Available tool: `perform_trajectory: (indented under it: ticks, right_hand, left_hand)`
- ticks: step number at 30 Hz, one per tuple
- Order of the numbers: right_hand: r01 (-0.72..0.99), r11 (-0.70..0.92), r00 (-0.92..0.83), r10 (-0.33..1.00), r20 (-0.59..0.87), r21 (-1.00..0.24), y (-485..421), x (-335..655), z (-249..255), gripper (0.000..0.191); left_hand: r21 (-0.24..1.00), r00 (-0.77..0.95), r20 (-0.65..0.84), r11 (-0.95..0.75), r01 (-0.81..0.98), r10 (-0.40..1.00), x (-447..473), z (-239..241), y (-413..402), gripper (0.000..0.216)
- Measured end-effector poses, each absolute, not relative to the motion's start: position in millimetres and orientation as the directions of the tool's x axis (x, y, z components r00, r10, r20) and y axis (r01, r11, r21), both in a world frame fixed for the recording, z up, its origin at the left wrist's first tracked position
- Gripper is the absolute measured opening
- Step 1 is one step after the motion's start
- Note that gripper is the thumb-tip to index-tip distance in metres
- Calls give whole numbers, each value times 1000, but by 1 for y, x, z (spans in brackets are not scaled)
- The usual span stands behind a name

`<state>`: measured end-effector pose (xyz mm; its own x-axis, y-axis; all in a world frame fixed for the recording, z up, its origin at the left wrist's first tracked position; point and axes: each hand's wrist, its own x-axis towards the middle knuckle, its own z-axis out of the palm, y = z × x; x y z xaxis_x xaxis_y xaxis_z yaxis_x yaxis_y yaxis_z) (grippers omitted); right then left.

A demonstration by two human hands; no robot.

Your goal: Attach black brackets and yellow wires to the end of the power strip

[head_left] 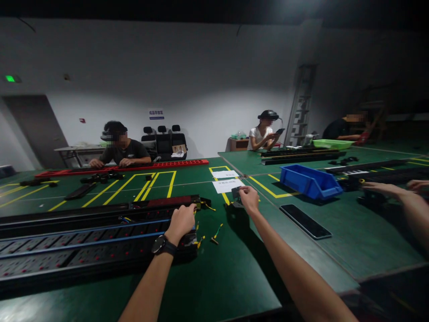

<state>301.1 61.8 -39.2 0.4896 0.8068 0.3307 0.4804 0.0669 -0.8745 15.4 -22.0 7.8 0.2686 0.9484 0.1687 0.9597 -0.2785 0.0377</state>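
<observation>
Long black power strips [97,255] with rows of sockets and blue edges lie side by side at the left. My left hand [182,222], a dark watch on its wrist, is closed over the end of one strip; its fingertips are partly hidden. Yellow-green wires [201,241] stick out from the strip ends close by. To the right, my right hand [250,199] pinches a small dark plate-like part [236,195] just above the table. A loose yellow-green wire with a small connector [216,235] rests on the green table between my hands.
A blue bin [310,181] and a phone [305,221] are right of my right hand. White paper labels [228,185] lie ahead. Another person's hands [385,190] reach in at the right edge. Across the table, a person works beside a red rail [174,165]; others sit farther right.
</observation>
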Motion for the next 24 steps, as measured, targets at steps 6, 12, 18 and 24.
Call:
perform_trajectory:
  ticks: [6,12,18,24]
  right_hand:
    - [387,-68,690,683,240,-920,64,342,-50,33]
    - [358,-177,684,718,129,-917,69,359,-68,35]
    - [627,-272,559,809,179,-730,62,358,-68,41]
    - [793,-314,485,844,229,-522,57,350,-69,42]
  left_hand:
    - [74,243,146,-256,964,959,16,8,-21,45]
    - [107,213,200,-238,965,956,14,6,-18,39]
    - [6,267,226,-276,961,937,14,4,-22,41]
    - [-36,285,212,-284,958,935,16,6,-25,42]
